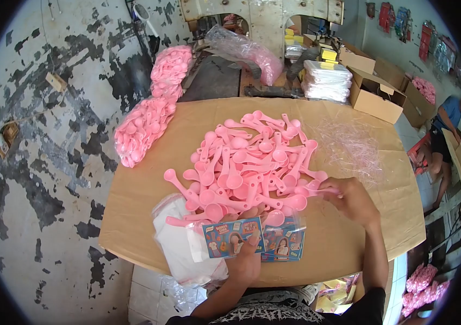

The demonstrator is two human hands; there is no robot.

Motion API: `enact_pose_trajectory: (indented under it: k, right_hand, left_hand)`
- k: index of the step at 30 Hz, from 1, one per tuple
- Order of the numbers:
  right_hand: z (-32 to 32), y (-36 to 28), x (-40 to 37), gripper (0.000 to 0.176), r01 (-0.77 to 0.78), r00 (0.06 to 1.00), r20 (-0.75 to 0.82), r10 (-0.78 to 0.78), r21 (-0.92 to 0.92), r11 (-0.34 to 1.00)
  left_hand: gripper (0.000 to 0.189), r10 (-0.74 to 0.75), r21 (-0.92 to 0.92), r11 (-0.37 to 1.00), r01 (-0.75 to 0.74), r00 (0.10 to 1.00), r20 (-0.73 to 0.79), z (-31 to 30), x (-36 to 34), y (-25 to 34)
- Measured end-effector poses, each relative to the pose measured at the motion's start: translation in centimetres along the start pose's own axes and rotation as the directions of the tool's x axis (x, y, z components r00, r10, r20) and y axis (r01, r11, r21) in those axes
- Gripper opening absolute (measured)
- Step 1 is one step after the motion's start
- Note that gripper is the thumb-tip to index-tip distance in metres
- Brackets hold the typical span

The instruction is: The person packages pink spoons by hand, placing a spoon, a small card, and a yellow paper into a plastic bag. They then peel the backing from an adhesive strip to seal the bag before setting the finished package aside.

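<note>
My left hand (244, 264) is closed on a blue printed card (222, 242) in a clear plastic sleeve, with the thumb on top of it. Just right of it lies a second blue printed card (291, 251), partly covered by plastic. My right hand (356, 201) pinches a pink measuring spoon (317, 189) by its handle at the right edge of the heap. The heap of pink measuring spoons (252, 162) spreads over the middle of the table. Beside my left hand is a stack of clear and white plastic bags (173, 233).
Bagged pink spoons (144, 127) lie at the brown-covered table's (349, 238) left edge. Loose plastic strands (349, 146) sit on the right. Behind are packed white bags (326, 81) and a cardboard box (376, 97). Another person (447, 119) is at the far right.
</note>
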State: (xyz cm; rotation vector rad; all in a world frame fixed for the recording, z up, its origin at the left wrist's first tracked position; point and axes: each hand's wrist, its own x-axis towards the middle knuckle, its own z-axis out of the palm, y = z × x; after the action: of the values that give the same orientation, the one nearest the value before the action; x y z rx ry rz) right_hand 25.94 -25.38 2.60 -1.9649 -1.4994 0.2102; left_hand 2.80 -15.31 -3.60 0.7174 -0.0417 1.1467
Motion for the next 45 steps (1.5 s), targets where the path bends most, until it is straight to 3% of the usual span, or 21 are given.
enact_pose_trajectory:
  k: [1, 6, 9, 11, 15, 18, 21, 24, 27, 28, 30, 32, 35, 38, 41, 45]
  right_hand:
    - [-0.5, -0.7, -0.2, 0.013, -0.078, 0.997, 0.014, 0.077, 0.160, 0.984]
    - [-2.9, -3.5, -1.8, 0.010, -0.021, 0.994, 0.111, -0.021, 0.358, 0.934]
    - [-1.9, -5.8, -1.9, 0.012, 0.008, 0.980, 0.177, -0.090, 0.420, 0.908]
    - [-1.0, -7.7, -1.6, 0.012, 0.056, 0.955, 0.234, -0.183, 0.465, 0.883]
    - [-0.4, -10.9, -1.1, 0.010, 0.116, 0.971, 0.151, -0.186, 0.385, 0.916]
    - [-2.0, -11.0, -0.6, 0.009, 0.195, 0.967, 0.080, -0.240, 0.375, 0.907]
    - [-3.8, -10.9, -0.3, 0.007, 0.161, 0.968, 0.118, -0.222, 0.389, 0.907]
    - [-3.6, -10.8, -0.5, 0.011, 0.083, 0.965, 0.190, -0.182, 0.436, 0.896]
    - [-2.1, -9.7, -0.7, 0.019, 0.103, 0.942, 0.221, -0.253, 0.526, 0.845]
    - [-1.7, -9.6, -0.9, 0.030, 0.110, 0.965, 0.152, -0.215, 0.511, 0.852]
    - [-1.6, -8.5, -1.3, 0.035, 0.110, 0.977, 0.092, -0.192, 0.556, 0.824]
    - [-1.6, -8.1, -1.5, 0.043, 0.130, 0.980, 0.050, -0.195, 0.585, 0.800]
    - [-1.3, -8.3, -1.6, 0.039, 0.113, 0.973, 0.087, -0.216, 0.634, 0.765]
    - [-0.1, -9.7, -1.1, 0.025, 0.174, 0.955, 0.105, -0.277, 0.557, 0.812]
    - [-0.2, -11.0, -1.3, 0.009, 0.045, 0.977, 0.168, -0.130, 0.436, 0.899]
    - [-4.5, -12.0, -0.6, 0.002, 0.290, 0.955, -0.162, -0.250, 0.312, 0.905]
  left_hand:
    - [0.054, 0.001, 0.013, 1.000, -0.001, 1.000, -0.011, 0.0, -0.1, 0.1]
    - [0.053, -0.001, -0.057, 0.998, 0.000, 1.000, -0.025, -0.1, 0.0, 0.3]
    - [0.052, 0.026, -0.028, 0.999, -0.023, 0.994, 0.108, -0.2, 0.2, -0.3]
    - [0.050, -0.030, -0.046, 0.998, 0.035, 0.995, 0.100, 0.3, -0.3, -0.5]
    - [0.048, -0.206, -0.323, 0.927, 0.193, 0.978, -0.006, 1.7, -0.6, -0.5]
    - [0.060, -0.406, -0.372, 0.858, 0.355, 0.911, -0.068, 0.3, -0.9, -0.8]
    - [0.064, -0.418, -0.350, 0.859, 0.373, 0.907, -0.060, -0.7, -1.2, -1.0]
    - [0.046, -0.226, -0.553, 0.785, 0.279, 0.960, 0.164, 1.2, -0.3, 0.2]
    - [0.043, -0.185, -0.338, 0.909, 0.246, 0.962, 0.202, 1.5, 0.0, 0.2]
    - [0.043, -0.190, -0.299, 0.926, 0.228, 0.970, 0.151, 1.4, 0.1, 0.3]
    - [0.041, -0.194, -0.215, 0.956, 0.199, 0.980, 0.045, 1.2, 0.2, 0.7]
    - [0.043, -0.159, -0.205, 0.965, 0.164, 0.987, 0.039, 0.5, 0.3, 0.3]
    - [0.044, -0.188, -0.234, 0.952, 0.197, 0.980, 0.059, 0.7, -0.1, -0.1]
    - [0.049, -0.262, -0.278, 0.922, 0.269, 0.963, 0.064, 1.5, -0.7, 0.0]
    - [0.059, -0.322, -0.433, 0.841, 0.326, 0.943, 0.085, 1.2, -1.1, -0.6]
    - [0.083, -0.326, -0.515, 0.760, 0.397, 0.918, 0.227, 0.5, -1.4, -1.0]
